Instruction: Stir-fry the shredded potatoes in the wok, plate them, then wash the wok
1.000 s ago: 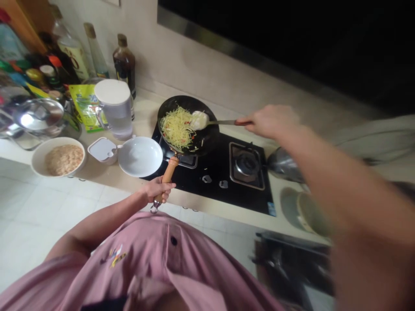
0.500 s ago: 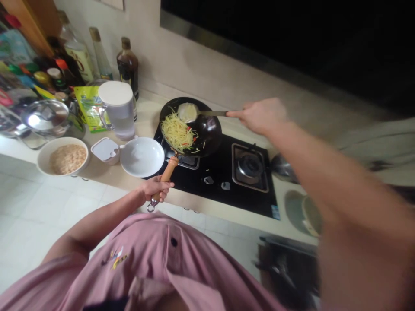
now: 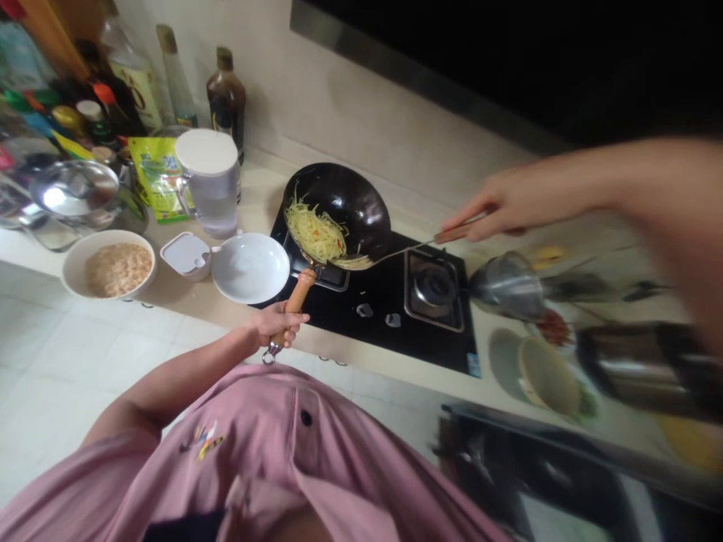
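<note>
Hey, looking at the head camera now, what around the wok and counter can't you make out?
All in the head view:
What lies directly beneath the wok: hidden by its body.
Part of the wok handle: covered by the left hand.
Spatula grip's end: hidden inside the right hand.
Brown bottle: label too small and blurred to read.
Dark metallic vessel: blurred, exact kind unclear.

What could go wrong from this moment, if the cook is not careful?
The spatula head is at the near rim of the wok, so yellow shreds might spill onto the stove.

The white dish is close beside the wooden handle; if the left hand swings it sideways, the dish could be knocked.
</note>
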A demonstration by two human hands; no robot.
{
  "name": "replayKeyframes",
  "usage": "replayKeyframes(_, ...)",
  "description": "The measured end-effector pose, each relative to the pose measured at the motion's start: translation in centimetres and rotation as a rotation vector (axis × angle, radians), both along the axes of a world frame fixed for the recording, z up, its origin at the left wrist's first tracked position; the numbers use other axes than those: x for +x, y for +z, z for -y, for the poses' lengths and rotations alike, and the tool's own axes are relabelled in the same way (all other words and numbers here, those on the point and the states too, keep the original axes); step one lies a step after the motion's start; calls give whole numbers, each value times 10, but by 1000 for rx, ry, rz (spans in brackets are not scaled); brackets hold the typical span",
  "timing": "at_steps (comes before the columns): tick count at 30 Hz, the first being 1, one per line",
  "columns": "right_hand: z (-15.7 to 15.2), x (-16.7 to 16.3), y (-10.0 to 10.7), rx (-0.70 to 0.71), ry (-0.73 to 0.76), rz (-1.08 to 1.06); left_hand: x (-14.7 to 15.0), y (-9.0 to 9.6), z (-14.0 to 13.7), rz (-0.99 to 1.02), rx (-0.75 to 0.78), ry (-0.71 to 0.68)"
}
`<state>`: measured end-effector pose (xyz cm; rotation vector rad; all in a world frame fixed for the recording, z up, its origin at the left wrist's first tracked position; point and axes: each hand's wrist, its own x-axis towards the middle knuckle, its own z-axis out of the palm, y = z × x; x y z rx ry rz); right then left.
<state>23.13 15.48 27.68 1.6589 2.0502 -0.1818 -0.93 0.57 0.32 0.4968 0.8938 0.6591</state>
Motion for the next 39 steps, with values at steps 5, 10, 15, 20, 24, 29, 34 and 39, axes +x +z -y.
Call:
replayKeyframes(5, 7, -18, -38, -60, 14, -107, 2, 0, 0, 1, -2, 9)
replayKeyframes(10, 23, 0, -30, -74, -331, -267, 2, -4, -1, 15, 5, 3)
replayKeyframes(15, 39, -10, -20, -144, -182, -138, 2, -6, -1, 18, -3, 4)
replayKeyframes(20, 35, -37, -76, -102, -360, -605, 2, -5, -1, 9, 5, 8)
replayKeyframes(24, 27, -29, -128, -168, -763, -1162, 2, -4, -1, 1, 17, 10)
replayKeyframes(29, 54, 0, -186, -175, -1051, -1510, 2, -3, 0, -12, 12, 26)
replayKeyframes(34, 133, 39, -213, 83, -976, -1337, 2, 3, 0, -32, -8, 22)
replayKeyframes(39, 174, 55, -215, 89, -770, -1121, 2, 5, 0, -39, 5, 23)
